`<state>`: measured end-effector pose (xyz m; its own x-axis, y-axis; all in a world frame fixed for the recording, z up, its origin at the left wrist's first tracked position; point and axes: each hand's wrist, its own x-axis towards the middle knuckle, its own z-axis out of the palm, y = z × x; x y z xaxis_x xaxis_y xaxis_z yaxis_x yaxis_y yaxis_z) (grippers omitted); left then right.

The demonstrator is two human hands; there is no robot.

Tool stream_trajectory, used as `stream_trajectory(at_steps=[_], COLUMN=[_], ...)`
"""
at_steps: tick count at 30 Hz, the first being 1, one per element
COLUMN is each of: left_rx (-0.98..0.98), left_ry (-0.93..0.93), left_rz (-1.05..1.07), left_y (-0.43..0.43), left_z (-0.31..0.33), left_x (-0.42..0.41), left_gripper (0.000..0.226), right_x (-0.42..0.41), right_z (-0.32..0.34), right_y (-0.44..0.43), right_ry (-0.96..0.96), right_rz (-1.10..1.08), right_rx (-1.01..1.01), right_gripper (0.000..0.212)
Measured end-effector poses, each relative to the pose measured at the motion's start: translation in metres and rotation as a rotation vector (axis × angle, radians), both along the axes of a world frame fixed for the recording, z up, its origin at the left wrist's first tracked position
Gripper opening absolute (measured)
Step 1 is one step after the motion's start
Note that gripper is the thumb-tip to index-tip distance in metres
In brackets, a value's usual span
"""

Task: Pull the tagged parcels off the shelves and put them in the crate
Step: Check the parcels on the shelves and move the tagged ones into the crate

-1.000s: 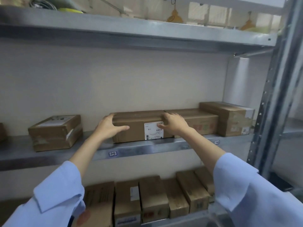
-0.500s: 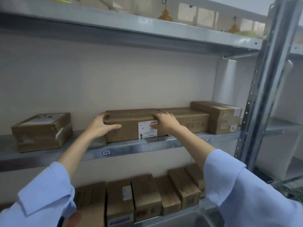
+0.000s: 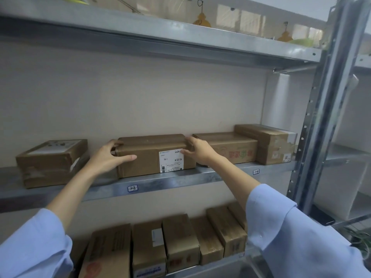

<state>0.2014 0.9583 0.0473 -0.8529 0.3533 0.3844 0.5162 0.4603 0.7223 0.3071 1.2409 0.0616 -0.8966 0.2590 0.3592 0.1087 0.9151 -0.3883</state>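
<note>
Sleeves of pale blue (image 3: 34, 247) frame the nearest part of our view. Between them, on the lower shelf, stands a row of brown cartons (image 3: 180, 239); their labels are too blurred to read.

Beyond them both hands are on the labelled parcel (image 3: 148, 155) on the middle shelf (image 3: 210, 176). Half a second ago it sat hard against the long carton (image 3: 226, 146) to its right, with our right hand (image 3: 198, 151) laid over the join. Now a gap has opened between the two boxes, and the right hand's fingers curl into it round the parcel's end, thumb on the front face beside the label. Our left hand (image 3: 108, 157) grips the other end, thumb stretched across the front and fingers hooked over the top corner.

We judge the parcel freed from its neighbour and ready to lift out — though it still rests on the shelf, and no crate is in view.

The white shipping label (image 3: 171, 161) shows a barcode, a large "M" and a "1" among characters too small to read. Handwritten tags on the shelf lip read 13 (image 3: 132, 188) and 14 (image 3: 256, 171). The long carton carries red and green print that we cannot make out.
</note>
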Motion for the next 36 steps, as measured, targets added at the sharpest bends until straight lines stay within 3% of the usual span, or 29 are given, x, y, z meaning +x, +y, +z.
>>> stream_trajectory(at_steps=[12, 21, 30, 36], left_rx=[0.078, 0.211, 0.242, 0.251], left_ry=[-0.010, 0.035, 0.033, -0.016], left_rz=[0.017, 0.003, 0.015, 0.074], left_y=[0.003, 0.010, 0.012, 0.013], left_z=[0.001, 0.016, 0.022, 0.020], left_x=[0.009, 0.019, 0.027, 0.032], left_gripper=[0.070, 0.084, 0.089, 0.089], right_x=[0.005, 0.018, 0.024, 0.022], right_z=[0.004, 0.018, 0.022, 0.019], right_y=[-0.004, 0.000, 0.006, 0.005], right_ry=[0.078, 0.202, 0.161, 0.124], right_rz=[0.107, 0.108, 0.073, 0.037], right_rx=[-0.321, -0.404, -0.426, -0.448], right_gripper=[0.073, 0.083, 0.106, 0.100])
